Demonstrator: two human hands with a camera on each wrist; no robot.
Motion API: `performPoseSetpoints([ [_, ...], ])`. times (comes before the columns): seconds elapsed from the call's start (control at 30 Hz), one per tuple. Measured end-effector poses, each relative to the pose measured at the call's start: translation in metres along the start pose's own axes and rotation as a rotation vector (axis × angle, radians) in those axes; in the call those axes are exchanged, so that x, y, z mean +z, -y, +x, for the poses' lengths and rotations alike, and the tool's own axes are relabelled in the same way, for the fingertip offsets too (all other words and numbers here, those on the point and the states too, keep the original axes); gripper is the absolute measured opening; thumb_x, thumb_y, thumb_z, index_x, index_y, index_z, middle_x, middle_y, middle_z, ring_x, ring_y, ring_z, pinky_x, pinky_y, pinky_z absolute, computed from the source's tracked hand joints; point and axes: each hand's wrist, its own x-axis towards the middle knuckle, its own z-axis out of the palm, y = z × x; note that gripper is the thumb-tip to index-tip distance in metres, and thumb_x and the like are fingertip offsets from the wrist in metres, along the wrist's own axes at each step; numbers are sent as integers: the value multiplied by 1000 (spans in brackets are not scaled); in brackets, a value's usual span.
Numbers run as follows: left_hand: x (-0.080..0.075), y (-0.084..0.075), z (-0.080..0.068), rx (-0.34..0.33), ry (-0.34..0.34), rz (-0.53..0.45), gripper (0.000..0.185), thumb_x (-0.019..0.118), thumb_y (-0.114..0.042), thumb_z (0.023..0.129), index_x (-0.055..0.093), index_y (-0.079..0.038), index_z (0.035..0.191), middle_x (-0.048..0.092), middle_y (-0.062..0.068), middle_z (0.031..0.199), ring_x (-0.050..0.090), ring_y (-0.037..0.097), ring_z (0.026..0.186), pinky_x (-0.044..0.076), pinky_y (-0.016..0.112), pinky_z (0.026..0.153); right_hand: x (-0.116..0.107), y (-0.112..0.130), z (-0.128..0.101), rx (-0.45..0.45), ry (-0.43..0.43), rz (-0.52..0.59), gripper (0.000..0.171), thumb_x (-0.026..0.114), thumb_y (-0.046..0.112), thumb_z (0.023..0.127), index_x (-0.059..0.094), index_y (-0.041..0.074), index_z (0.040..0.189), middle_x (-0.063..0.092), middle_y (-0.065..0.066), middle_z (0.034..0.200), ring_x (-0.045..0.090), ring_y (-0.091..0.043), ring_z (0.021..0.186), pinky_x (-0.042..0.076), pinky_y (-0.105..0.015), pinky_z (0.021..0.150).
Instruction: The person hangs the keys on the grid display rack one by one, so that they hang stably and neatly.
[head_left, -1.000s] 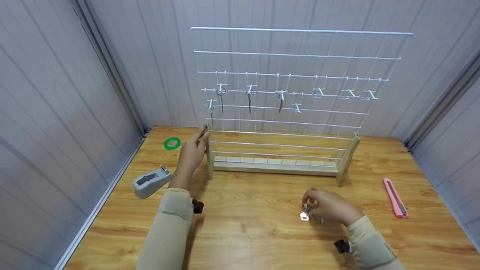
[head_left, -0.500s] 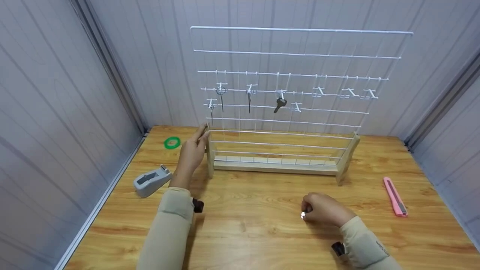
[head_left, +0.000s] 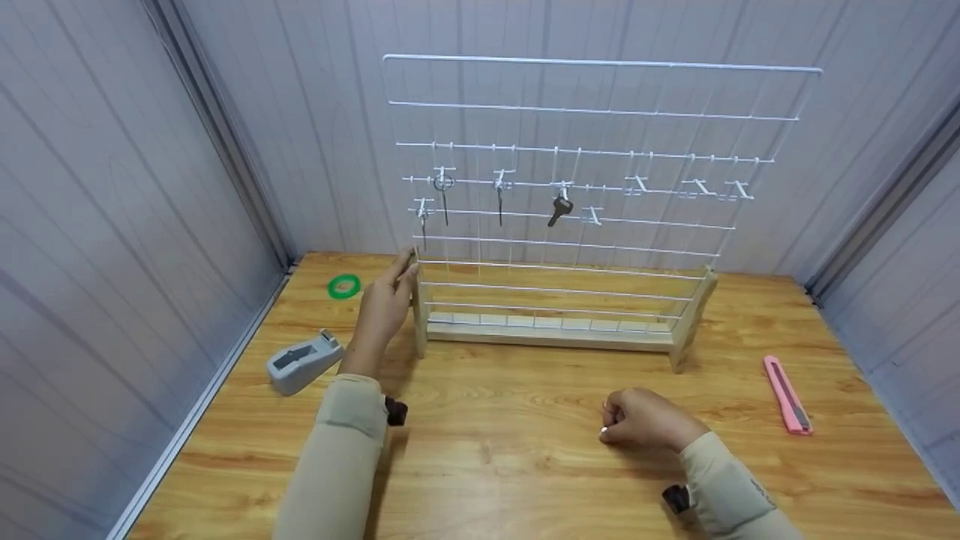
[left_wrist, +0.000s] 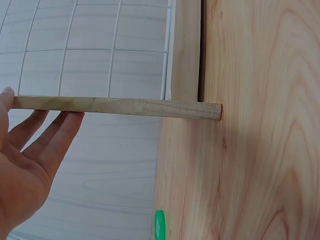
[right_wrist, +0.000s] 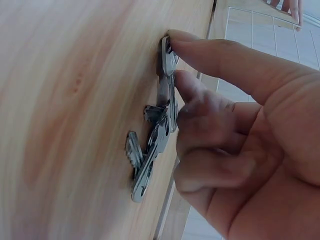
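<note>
A white wire rack (head_left: pixel 570 150) stands on a wooden base (head_left: pixel 555 335) at the back of the table. Three silver keys and one dark key (head_left: pixel 559 207) hang from its hooks. My left hand (head_left: pixel 397 283) is open, its straight fingers (left_wrist: pixel 55 131) resting against the rack's left wooden post (left_wrist: pixel 115 106). My right hand (head_left: pixel 611 422) lies on the table in front of the rack. Its fingers are curled over a small bunch of silver keys (right_wrist: pixel 157 135), thumb and forefinger pinching one key's head. From the head view only a glint of the keys (head_left: pixel 602 430) shows.
A grey tape dispenser (head_left: pixel 304 362) sits left of my left forearm, with a green tape roll (head_left: pixel 344 286) behind it near the wall. A pink box cutter (head_left: pixel 787 394) lies at the right. Grey panel walls enclose the wooden table (head_left: pixel 495 450) on three sides.
My right hand has lowered onto the table and closed over the keys, which showed more a second ago. The dark key on the rack has turned. My left hand has not moved.
</note>
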Motion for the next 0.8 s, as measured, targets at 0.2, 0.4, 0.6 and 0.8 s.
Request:
performPoseSetpoints([
  [0.2,1,-1,0,13,-21,51,52,49,-44,114,43,-33,165,51,14,164,59,41,143,61,54,111,-1,0,0,-34,-5,-76,24,87,19,88,65,13,82,56,9,75,49,-5,66,40,-19,61],
  [0.4,0,0,-1,21,-18,48,52,49,-43,115,43,-32,165,52,16,163,59,41,143,61,54,110,-2,-1,2,-57,2,-97,24,87,20,87,66,13,77,59,10,72,50,-4,64,41,-19,60],
  [0.6,0,0,-1,15,-1,32,52,48,-44,115,43,-34,165,53,16,163,60,41,143,64,52,106,-3,-3,2,-35,50,-68,24,87,24,88,68,15,75,61,12,70,51,-4,62,43,-19,59],
  [0.8,-1,-1,-1,13,-4,19,51,49,-42,114,44,-33,164,53,15,163,61,40,142,65,50,104,-3,-5,3,-43,93,-55,24,87,28,89,71,15,76,63,12,72,53,-4,64,44,-18,64],
])
